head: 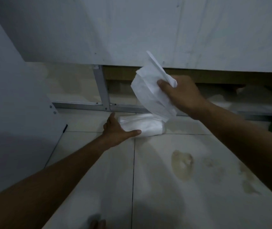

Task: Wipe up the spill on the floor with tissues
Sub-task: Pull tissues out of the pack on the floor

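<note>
**White tissues in hand, spill untouched**

White tissues (150, 95) were up in the air, a loose wad of several sheets, and the right hand (180, 95) had them pinched between thumb and curled fingers, well above the floor on the far right. Over on the left, the left hand (117, 132) was down low, thumb and fingers wrapped round the end of the tissue pack (142, 125), a soft white packet lying on the tiled floor (109, 171) just in front of the metal rail at the foot of the wall. The hands were apart, each clamped on its own thing, and the bottom sheet of the wad hung close to the pack's far end; whether it was free of the pack was hard to tell.

Now the score. The spill (183, 166), a yellowish-brown patch with more blotches trailing to the right, sat on the near right tiles and looked wholly unwiped, no tissue on it anywhere. By my reckoning only the fetching was done: bringing the wad down, pressing, wiping and clearing the stains all remained.
</note>
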